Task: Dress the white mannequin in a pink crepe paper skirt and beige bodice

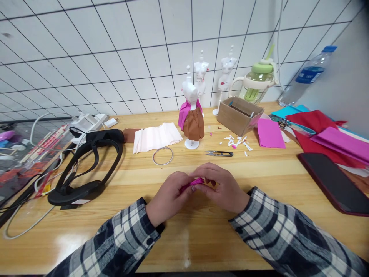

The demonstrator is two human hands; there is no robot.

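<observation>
A small folded piece of magenta crepe paper (198, 181) is pinched between my two hands above the table's front middle. My left hand (172, 194) has its fingers closed on the piece's left end, which it mostly hides. Thumb and fingers of my right hand (223, 187) press together on the other end. Beyond them lie thread snips (219, 153) and a thin wire ring (163, 156). Further back stands a small white dress form (189, 92) wearing a brown pleated skirt (194, 124) and a magenta drape (184, 114).
Two more dress forms (201, 71) stand by the tiled wall, near a cardboard box (239, 114) and a green-lidded jug (259, 80). Pale pleated paper (157, 137) and a black headset (86, 169) lie left. Coloured sheets (271, 133) and a phone (336, 182) are right.
</observation>
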